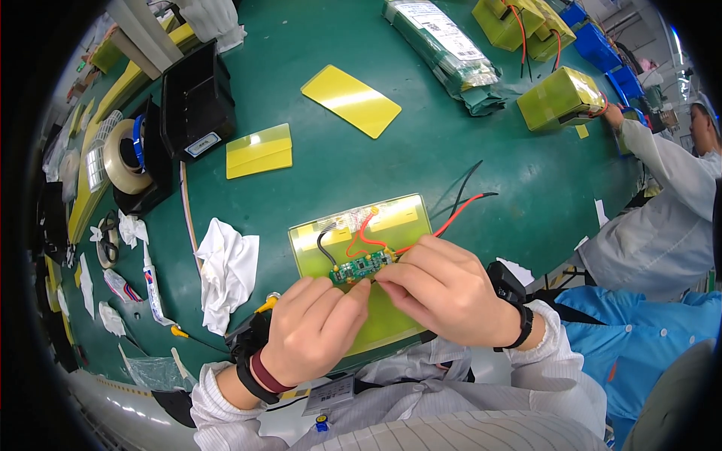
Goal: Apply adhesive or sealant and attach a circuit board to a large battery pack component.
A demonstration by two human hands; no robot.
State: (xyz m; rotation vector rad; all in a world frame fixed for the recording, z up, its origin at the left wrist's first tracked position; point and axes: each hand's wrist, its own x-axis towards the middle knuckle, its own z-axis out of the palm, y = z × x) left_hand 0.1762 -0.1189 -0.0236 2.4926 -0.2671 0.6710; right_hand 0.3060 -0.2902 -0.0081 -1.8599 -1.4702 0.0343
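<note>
A yellow-wrapped battery pack (412, 218) lies on the bench in front of me. Over its middle sits a small green circuit board (362, 265), joined to the pack by black and red wires. With fingers pinched, my left hand (316, 319) grips the board's lower left edge. My right hand (444, 289) pinches the board's right end, beside the wire joints. A longer red lead (459, 212) and a black lead (462, 188) run off to the upper right, ends loose on the bench. My fingertips partly hide the board's lower edge.
Two yellow sheets (352, 101) (259, 152) lie beyond the pack. White cloth (226, 270), a glue tube (154, 289), tape roll (126, 158) and black bin (197, 101) are left. A wrapped parcel (444, 52) and more packs (560, 98) stand far right, near a co-worker (662, 165).
</note>
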